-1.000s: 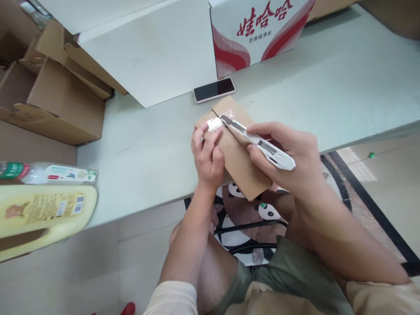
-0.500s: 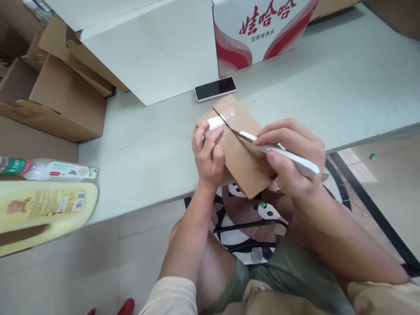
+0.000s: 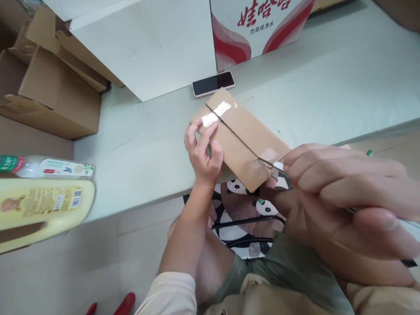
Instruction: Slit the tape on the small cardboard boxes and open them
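A brown cardboard box (image 3: 234, 146) lies aslant at the table's front edge, its near corner jutting past it. Shiny clear tape crosses its upper end, and a dark seam runs lengthwise to the lower right. My left hand (image 3: 204, 155) grips the box's left side, fingertips on the top beside the tape. At the lower right end, my right hand (image 3: 341, 188) is closed around a white-handled utility knife (image 3: 278, 166). Its blade end lies along the seam near more tape. Most of the handle is hidden by my fingers.
A phone (image 3: 213, 84) lies behind the box, before a white carton (image 3: 177, 48) and a red-and-white water carton (image 3: 259, 35). Open cardboard boxes (image 3: 62, 87) stand at left. A plastic bottle (image 3: 65, 168) and a yellow jug (image 3: 49, 201) are at the left edge.
My right hand has moved right and toward me with the knife, from mid-seam to the box's lower right end. The seam's flaps now lie flatter. My left hand keeps its grip.
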The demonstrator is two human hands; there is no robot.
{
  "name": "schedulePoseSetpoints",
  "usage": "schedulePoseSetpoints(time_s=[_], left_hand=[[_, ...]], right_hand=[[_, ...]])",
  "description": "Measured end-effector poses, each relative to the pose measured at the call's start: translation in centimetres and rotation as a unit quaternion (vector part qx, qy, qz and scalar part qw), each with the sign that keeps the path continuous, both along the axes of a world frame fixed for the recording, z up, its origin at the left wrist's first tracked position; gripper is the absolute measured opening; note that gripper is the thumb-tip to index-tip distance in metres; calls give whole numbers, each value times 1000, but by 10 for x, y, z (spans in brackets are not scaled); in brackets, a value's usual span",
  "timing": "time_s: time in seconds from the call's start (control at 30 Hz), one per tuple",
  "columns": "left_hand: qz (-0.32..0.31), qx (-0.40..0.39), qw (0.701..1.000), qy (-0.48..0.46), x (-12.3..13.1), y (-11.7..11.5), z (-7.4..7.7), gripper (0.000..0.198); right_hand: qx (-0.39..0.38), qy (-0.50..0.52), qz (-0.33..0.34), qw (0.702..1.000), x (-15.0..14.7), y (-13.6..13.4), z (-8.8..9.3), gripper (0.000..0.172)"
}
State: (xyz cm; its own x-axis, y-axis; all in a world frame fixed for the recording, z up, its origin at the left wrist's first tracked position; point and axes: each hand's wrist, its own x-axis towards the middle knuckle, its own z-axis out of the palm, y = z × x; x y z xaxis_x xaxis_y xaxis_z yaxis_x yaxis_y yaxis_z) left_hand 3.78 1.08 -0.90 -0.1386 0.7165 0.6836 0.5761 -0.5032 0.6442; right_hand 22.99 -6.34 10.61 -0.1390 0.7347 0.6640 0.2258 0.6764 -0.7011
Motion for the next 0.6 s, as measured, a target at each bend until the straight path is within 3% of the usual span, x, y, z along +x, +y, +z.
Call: schedulePoseSetpoints(time_s=[0.17,0.3,0.53,0.6], left_hand=[[0,1,1000,30,-2,0,-2,45],[4,6,999,48,-3,0,-2,46],[9,16,998,57,-4,1,-1,46],[9,11,998,56,-4,1,-1,45]], right_hand=[[15,-76,108,991,-2,-7,0,46],[105,-111,169,974,-18,-6,-13,54],[140,-102,163,971,-21,-2,-20,54],[133,-143,149,969,-19,-2,-20,54]])
